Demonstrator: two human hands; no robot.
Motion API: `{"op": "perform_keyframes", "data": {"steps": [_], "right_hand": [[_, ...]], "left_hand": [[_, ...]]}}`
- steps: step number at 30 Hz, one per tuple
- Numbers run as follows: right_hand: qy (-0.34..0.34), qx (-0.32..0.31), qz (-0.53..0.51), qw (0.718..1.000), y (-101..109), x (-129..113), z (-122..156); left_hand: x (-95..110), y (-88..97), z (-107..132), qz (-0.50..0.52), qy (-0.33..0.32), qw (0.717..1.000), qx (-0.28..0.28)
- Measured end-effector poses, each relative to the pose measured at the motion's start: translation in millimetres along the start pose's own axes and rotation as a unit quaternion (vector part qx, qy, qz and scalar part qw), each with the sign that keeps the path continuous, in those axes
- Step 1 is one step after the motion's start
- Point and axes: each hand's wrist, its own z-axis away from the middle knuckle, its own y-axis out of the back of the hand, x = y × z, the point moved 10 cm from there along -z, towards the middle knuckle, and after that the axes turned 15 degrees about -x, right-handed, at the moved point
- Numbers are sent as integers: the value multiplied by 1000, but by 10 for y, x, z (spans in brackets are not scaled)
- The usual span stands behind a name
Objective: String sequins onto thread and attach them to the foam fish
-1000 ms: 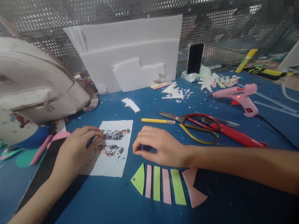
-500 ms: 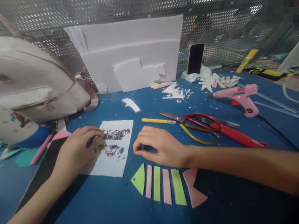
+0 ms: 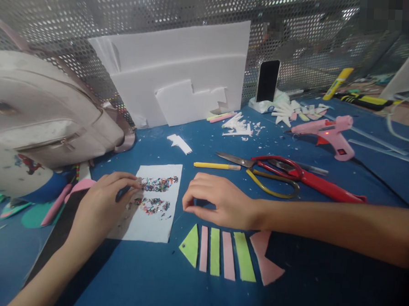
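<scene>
My left hand [image 3: 107, 205] rests over the left part of a white paper sheet [image 3: 152, 230]. Its fingers and thumb come close together at the edge of two patches of multicoloured glitter flakes [image 3: 158, 183]; anything between the tips is too small to make out. To the right of the sheet, my right hand [image 3: 219, 199] is curled, thumb and fingertips together, and what they may hold is hidden. Just below it lie foam-like pieces set out as a fish: a green head [image 3: 191, 247], pink and green strips [image 3: 215, 251], and a pink tail [image 3: 265, 261].
Scissors [image 3: 255, 165] and a yellow pen [image 3: 217, 166] lie beyond my right hand. A pink glue gun [image 3: 329, 132] is at the back right, near white scraps [image 3: 238, 123] and a propped phone [image 3: 267, 81]. A pale backpack [image 3: 49, 113] and white boards [image 3: 188, 65] stand behind.
</scene>
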Motion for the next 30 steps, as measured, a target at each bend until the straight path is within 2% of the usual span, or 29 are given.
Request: {"op": "perform_keyframes", "data": {"steps": [30], "right_hand": [[-4,1,0,1000,-21,5,0]], "left_hand": [[5,-44,-15,0,-2,1000,0]]}}
